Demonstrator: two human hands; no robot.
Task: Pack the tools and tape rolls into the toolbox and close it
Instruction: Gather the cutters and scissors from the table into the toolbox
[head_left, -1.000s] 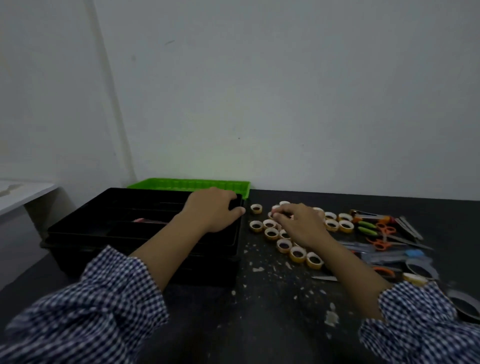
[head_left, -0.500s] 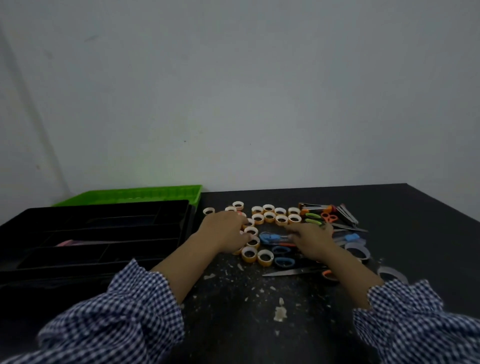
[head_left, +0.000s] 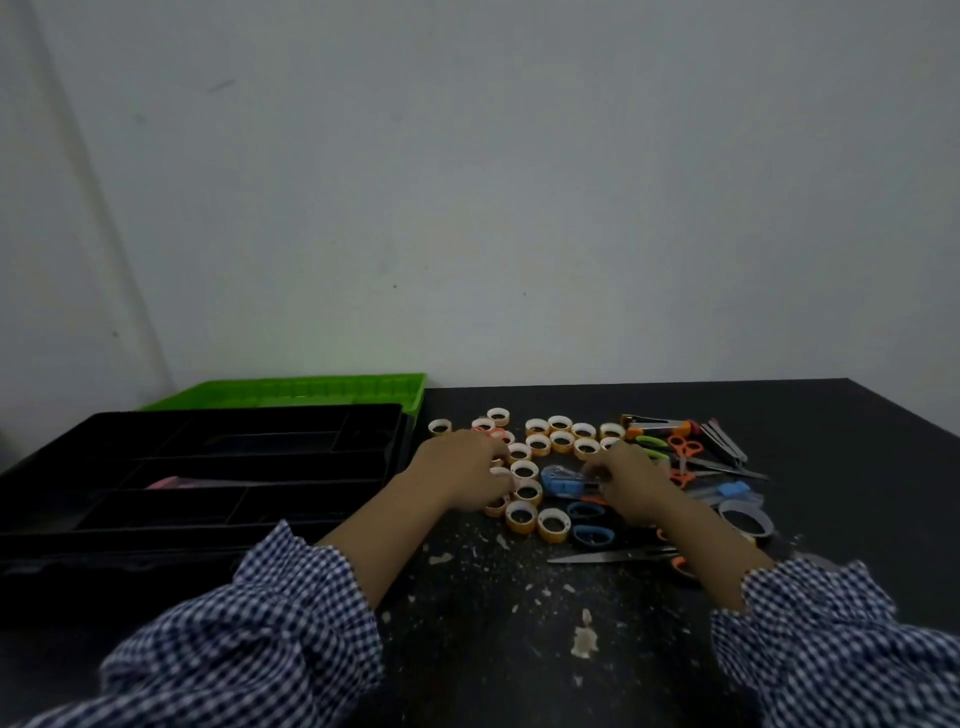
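Toolbox: open black plastic compartmented toolbox (head_left: 208, 467), green lid (head_left: 291, 389) behind it; nearly empty.
Left hand: person's left hand (head_left: 462, 475) just right of toolbox, fingers curled onto small orange-and-white tape rolls (head_left: 524, 470); exact grip hidden.
Right hand: right hand (head_left: 628, 475) further right of toolbox, fingertips pinching blue plastic utility cutter (head_left: 563, 480).
Tools: scissors (head_left: 685, 452), tweezers, far right of toolbox.
Risk: probably rolls scatter if swept; cutter blade could nick fingers.
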